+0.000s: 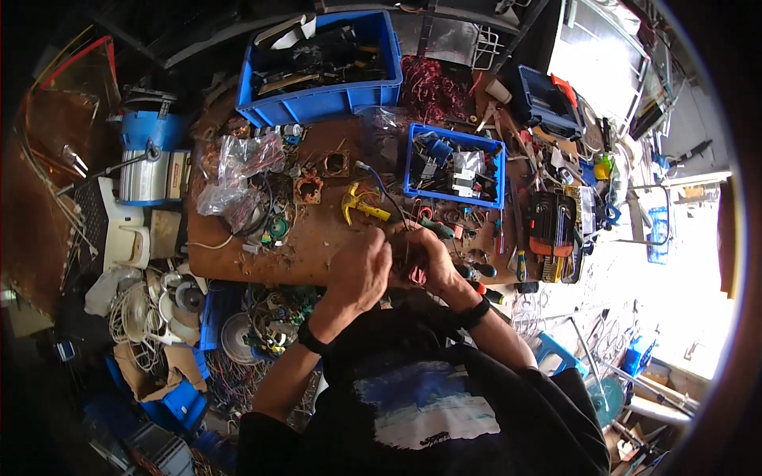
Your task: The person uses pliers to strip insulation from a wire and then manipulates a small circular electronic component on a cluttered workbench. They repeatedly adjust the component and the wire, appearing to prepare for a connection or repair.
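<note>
At the front edge of the brown table [317, 258], my two hands are close together. My left hand [359, 268] is closed, its fingers curled in; whatever they pinch is hidden. My right hand [432, 258] is wrapped around a small dark part with a reddish end [417, 275], whose kind I cannot make out. A dark cable [382, 187] with a pale plug runs from the table toward my hands. Just beyond them lies a yellow tool-like piece [363, 206]. A dark green-handled tool [437, 229] rests beside my right hand.
Beyond my hands stand a small blue crate [455, 200] of parts and a large blue bin [329, 101]. Plastic bags [242, 163] and copper-coil frames [308, 190] lie to the left. A hex-key set [553, 224] and screwdrivers [521, 266] are at right. Wire piles crowd the floor.
</note>
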Available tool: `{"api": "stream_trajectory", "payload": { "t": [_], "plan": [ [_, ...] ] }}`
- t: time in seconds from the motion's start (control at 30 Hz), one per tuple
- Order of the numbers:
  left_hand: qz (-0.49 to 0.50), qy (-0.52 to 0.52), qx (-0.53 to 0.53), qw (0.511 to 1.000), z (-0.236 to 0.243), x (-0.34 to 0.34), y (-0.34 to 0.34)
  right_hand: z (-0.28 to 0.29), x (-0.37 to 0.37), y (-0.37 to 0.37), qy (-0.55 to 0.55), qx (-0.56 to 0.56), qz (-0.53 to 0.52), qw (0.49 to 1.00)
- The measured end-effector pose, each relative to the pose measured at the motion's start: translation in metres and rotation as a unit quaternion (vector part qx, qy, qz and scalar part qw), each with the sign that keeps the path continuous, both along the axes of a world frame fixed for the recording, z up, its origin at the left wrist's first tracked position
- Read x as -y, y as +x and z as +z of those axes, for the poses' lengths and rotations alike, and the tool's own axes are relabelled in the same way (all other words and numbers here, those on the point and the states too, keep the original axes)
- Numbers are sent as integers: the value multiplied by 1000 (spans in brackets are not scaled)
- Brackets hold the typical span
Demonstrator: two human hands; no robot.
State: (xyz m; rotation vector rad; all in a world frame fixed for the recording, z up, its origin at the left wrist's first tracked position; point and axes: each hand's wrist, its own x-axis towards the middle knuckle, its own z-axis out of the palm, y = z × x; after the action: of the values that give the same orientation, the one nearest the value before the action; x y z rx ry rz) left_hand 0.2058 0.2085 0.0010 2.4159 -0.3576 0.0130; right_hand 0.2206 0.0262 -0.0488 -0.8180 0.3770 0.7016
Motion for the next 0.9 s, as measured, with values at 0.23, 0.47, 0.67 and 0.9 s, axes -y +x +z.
{"api": "stream_trajectory", "payload": {
  "t": [0.23, 0.47, 0.67, 0.9],
  "plan": [
    [-27, -8, 80, 996, -27, -11, 0, -7, -26, 5, -72, 19, -60, 995],
    [-10, -27, 53, 998, -58, -39, 0, -43, -60, -3, -26, -48, -134, 989],
    [-62, 135, 159, 976, -59, -76, 21, -30, -66, 14, -17, -32, -71, 997],
    [-100, 172, 108, 974, -81, -90, 22, -20, -98, 23, -93, -55, -78, 991]
  ]
}}
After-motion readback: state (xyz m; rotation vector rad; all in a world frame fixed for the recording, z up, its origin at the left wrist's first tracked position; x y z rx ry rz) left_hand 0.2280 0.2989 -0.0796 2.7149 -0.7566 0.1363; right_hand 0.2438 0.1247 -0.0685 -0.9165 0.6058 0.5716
